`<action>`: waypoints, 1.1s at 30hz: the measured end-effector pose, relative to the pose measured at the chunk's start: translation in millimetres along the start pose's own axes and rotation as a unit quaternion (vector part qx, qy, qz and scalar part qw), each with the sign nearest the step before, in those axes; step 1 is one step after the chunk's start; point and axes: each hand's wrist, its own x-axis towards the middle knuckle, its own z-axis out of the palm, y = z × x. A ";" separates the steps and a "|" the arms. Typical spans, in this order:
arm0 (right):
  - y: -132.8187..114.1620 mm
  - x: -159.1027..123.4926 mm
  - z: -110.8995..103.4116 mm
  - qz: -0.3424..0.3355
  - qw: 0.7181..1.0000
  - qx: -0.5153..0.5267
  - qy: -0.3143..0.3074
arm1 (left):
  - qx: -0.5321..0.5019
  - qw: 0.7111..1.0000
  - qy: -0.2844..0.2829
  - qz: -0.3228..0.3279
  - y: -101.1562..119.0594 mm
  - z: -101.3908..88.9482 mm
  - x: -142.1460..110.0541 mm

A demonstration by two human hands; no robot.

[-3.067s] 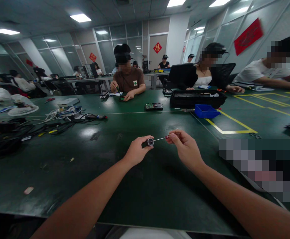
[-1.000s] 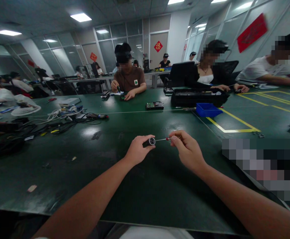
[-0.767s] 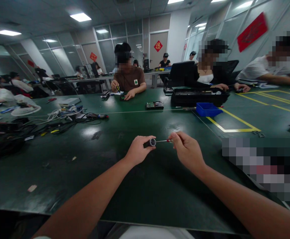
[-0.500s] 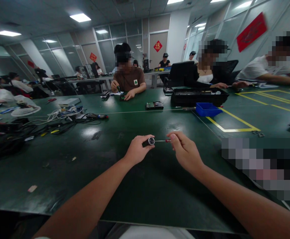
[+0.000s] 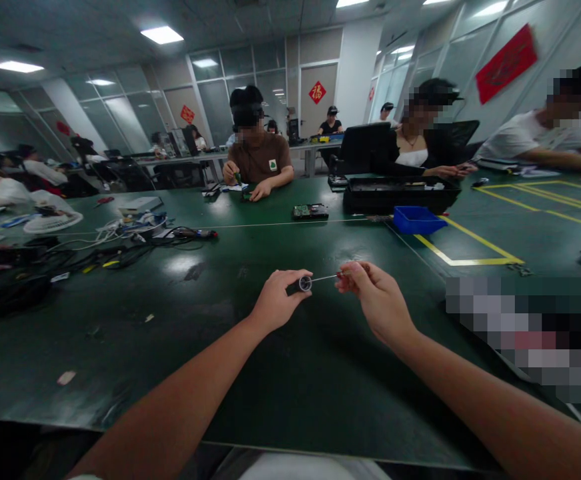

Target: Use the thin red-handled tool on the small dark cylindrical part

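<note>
My left hand is closed around a small black cylindrical part, whose round, light-rimmed end faces me. Its kind is too small to make out. In my right hand is a screwdriver, its red handle mostly hidden by the fingers. The thin metal shaft points left and its tip meets the side of the cylindrical part near the rim; whether it sits in a screw cannot be seen. Both hands are above the green tabletop.
A blue bin and a long black tray stand ahead to the right. A circuit-board device lies ahead. Tangled cables cover the left side. A co-worker sits opposite. Yellow tape marks the table at right.
The screwdriver's shaft has tilted, its handle end now slightly higher. My right hand has turned, with its fingers curled differently around the handle. My left hand has barely moved.
</note>
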 end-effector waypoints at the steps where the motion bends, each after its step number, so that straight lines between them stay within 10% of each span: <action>1: 1.6 3.0 -0.6 0.042 0.997 0.058 -0.015 | 0.003 1.000 0.000 0.002 0.4 -0.7 0.6; 4: 8.4 10.5 -2.9 0.109 0.981 0.160 -0.018 | 0.017 1.000 -0.005 -0.001 2.3 -2.9 2.1; 14: -0.1 -4.7 -3.1 -0.097 0.984 -0.146 -0.006 | 0.043 0.999 -0.012 -0.002 4.4 -3.8 1.0; 20: 3.1 -7.5 -2.6 -0.109 0.977 -0.171 -0.062 | 0.053 0.998 -0.010 0.017 2.0 -2.8 0.6; 33: -3.8 -11.3 -6.9 -0.173 0.967 -0.186 0.019 | 0.052 0.999 -0.010 -0.001 -3.1 -1.2 1.1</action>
